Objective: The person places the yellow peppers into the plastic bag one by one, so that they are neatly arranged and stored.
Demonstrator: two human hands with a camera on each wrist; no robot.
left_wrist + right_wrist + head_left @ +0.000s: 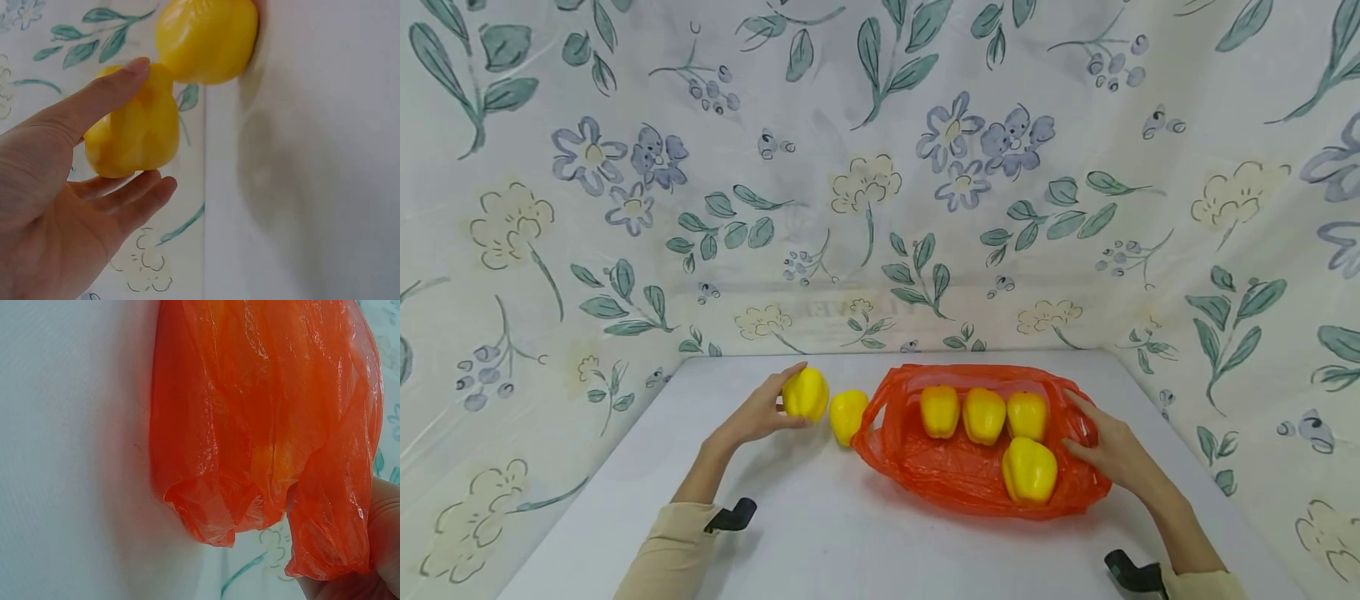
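Note:
My left hand (758,415) holds a yellow bell pepper (807,395) between thumb and fingers, left of the bag. In the left wrist view the thumb lies across the top of this pepper (134,131), with fingers below. Another yellow pepper (846,419) stands just beside it, near the bag's left handle. The red plastic bag (917,475) lies spread with its mouth towards me; several yellow peppers (984,417) are inside, one (1029,472) at the front. My right hand (1112,454) grips the bag's right side, partly hidden by bunched red plastic (331,531) in the right wrist view.
Everything rests on a white table (850,542). A floral-patterned curtain (865,250) hangs behind and on both sides. Black wrist-worn pieces (732,515) stick out from both sleeves.

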